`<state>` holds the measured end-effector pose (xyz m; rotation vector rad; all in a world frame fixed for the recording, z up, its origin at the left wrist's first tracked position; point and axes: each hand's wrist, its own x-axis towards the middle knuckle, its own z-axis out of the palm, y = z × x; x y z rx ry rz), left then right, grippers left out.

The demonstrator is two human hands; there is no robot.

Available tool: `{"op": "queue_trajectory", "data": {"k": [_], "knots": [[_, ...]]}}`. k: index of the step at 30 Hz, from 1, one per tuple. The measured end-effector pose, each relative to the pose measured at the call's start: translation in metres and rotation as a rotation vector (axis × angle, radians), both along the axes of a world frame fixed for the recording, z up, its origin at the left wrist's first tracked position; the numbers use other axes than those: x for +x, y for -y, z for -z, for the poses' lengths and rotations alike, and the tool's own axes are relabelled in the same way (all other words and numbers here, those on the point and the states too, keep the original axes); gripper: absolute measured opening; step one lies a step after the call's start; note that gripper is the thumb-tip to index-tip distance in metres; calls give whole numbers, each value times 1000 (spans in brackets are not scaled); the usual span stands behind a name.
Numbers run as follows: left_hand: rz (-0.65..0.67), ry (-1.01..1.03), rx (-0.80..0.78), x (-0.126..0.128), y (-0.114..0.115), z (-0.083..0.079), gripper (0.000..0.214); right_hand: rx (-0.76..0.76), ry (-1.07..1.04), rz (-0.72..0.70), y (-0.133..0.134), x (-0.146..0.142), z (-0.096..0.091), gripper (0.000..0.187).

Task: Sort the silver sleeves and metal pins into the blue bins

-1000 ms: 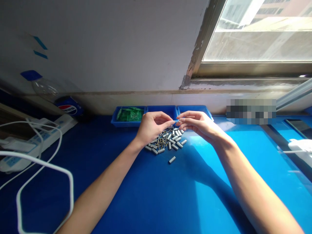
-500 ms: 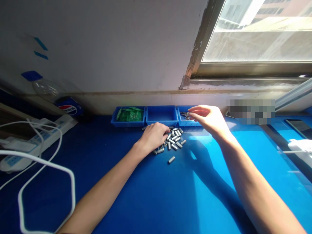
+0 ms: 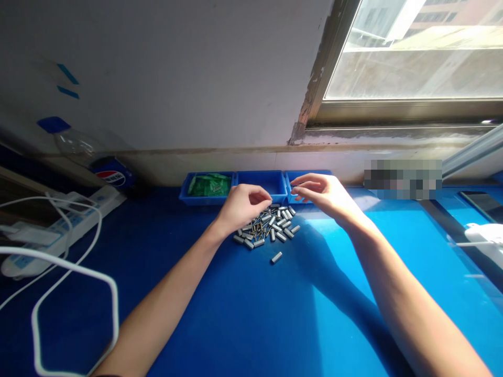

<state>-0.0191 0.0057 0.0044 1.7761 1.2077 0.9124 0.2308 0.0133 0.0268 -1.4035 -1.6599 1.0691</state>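
My left hand [image 3: 244, 205] is just above a pile of small metal parts, its thumb and forefinger tips pinched together. Whatever it holds is too small to make out. The pile mixes silver hexagonal standoffs [image 3: 280, 236] with thin screws [image 3: 257, 229] that have brassy ends. One lone standoff [image 3: 276, 257] lies nearer me. My right hand [image 3: 320, 192] hovers at the right blue bin [image 3: 290, 195], fingers slightly apart, with nothing visible between them. That hand hides most of the bin's inside.
The middle blue bin [image 3: 259, 174] joins the left bin [image 3: 184, 198], which holds green packets [image 3: 208, 184]. At left are a power strip [image 3: 82, 214], white cables [image 3: 74, 251] and a plastic bottle [image 3: 113, 170]. A phone [image 3: 481, 205] lies at far right.
My left hand has lifted off the pile, uncovering standoffs and screws. My right hand has shifted left and slightly down, across the right bin toward the middle one.
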Motion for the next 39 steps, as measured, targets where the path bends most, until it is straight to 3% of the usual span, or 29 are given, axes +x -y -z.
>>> {"op": "queue_trajectory", "data": {"k": [3,6,10,14,17,20,25,28,32,39], "knots": [[-38,222,-29,0,0,-8,20,-52,61,-111,1,-1,4,30],[-66,368,-39,1,-2,-9,35,-136,-41,-196,3,-3,8,38],[-76,417,-67,3,-2,-6,47,-207,-242,-199,5,-8,10,46],[-52,375,-57,4,-1,-5,44,-201,-329,-150,7,-16,11,38],[-13,264,-35,4,1,-2,26,-145,-297,-109,6,-18,11,34],[24,1,47,4,3,2,13,-55,-182,1,3,-11,9,31],[132,-570,128,9,7,8,34,259,200,304,0,8,5,20],[156,-762,174,13,9,10,41,286,235,307,0,8,7,25],[151,-834,224,14,10,12,38,223,183,231,2,-5,8,26],[153,-767,196,11,9,9,50,203,163,155,3,-12,9,24]]}}
